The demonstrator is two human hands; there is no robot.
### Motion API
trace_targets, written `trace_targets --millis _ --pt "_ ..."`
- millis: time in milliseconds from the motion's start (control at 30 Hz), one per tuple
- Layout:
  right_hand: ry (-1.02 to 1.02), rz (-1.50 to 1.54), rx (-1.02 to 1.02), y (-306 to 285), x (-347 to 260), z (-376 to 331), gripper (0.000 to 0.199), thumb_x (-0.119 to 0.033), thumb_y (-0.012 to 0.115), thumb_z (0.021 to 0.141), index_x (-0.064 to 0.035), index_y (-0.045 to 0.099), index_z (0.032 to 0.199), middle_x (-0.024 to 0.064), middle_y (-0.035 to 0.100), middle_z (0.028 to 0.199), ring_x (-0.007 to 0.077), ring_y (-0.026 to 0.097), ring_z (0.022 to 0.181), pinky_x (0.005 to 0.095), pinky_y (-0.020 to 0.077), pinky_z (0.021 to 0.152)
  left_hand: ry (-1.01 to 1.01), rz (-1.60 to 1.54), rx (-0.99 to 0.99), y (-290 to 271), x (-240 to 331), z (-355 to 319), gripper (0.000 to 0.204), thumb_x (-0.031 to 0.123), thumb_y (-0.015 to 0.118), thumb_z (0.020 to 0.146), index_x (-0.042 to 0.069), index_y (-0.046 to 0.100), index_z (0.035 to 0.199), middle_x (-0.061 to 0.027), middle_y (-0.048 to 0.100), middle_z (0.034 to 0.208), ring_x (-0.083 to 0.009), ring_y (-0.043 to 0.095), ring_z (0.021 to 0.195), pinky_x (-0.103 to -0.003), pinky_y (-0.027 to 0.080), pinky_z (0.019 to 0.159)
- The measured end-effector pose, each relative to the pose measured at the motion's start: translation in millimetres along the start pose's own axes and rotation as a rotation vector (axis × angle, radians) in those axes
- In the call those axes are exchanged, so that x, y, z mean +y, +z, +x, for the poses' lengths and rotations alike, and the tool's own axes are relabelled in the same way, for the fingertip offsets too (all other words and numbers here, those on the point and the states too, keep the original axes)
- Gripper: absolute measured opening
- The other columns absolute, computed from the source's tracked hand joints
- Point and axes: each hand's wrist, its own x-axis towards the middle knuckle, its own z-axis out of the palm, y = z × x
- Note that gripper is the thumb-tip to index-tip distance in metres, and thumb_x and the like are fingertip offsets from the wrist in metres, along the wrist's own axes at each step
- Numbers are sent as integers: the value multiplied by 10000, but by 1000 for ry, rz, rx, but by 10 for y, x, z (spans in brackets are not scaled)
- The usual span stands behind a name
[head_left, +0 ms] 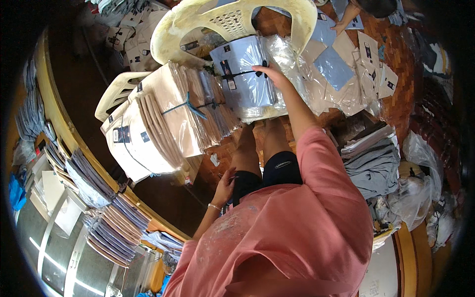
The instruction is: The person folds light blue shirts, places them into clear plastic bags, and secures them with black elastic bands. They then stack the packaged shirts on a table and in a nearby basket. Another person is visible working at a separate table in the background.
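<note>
A bundle of folded light-blue shirts (241, 91) in clear plastic rests on a cream plastic chair (166, 39). A black tie (242, 74) runs round it, with loose ends beside a knot. My right hand (271, 74) is at that knot, its fingers closed on the tie over the bundle's right part. Down by my left thigh is my left hand (225, 188), fingers curled round something thin and dark that I cannot make out. Left of the blue bundle stand cream shirt bundles (173, 106) in plastic, bound with a teal tie (189, 105) and dark ties.
Packed cream and blue shirts (341, 69) spread over the parquet floor at the right, where another person's hand (339, 27) reaches in. Grey folded cloth (373, 168) is stacked at my right. A curved wooden edge (89, 148) and more folded shirts (114, 227) lie at my left.
</note>
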Motion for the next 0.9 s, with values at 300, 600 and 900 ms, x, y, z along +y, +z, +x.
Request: trace_targets --millis 300,600,900 --pt "-67 404 307 -862 881 -1615 517 -195 731 718 0 502 1139 78 567 1033 194 542 929 309 450 780 286 -37 -149 103 1049 840 310 61 508 888 16 452 1190 -69 537 1091 -143 506 1026 -274 411 878" --pt "20 737 659 -1475 1858 -3519 465 -282 640 774 -57 509 1160 89 563 1087 256 544 997 382 463 846 521 114 849 364 688 3589 614 211 716 718 -12 393 1190 -215 441 1169 -351 401 1127 -424 319 959" --pt "57 726 758 -1645 2249 -3767 482 -329 675 738 -47 531 1101 89 584 1017 258 566 932 398 464 832 -138 311 565 -154 648 4344 1119 397 875 453 -90 292 1275 -261 489 1171 -371 494 1089 -402 411 936"
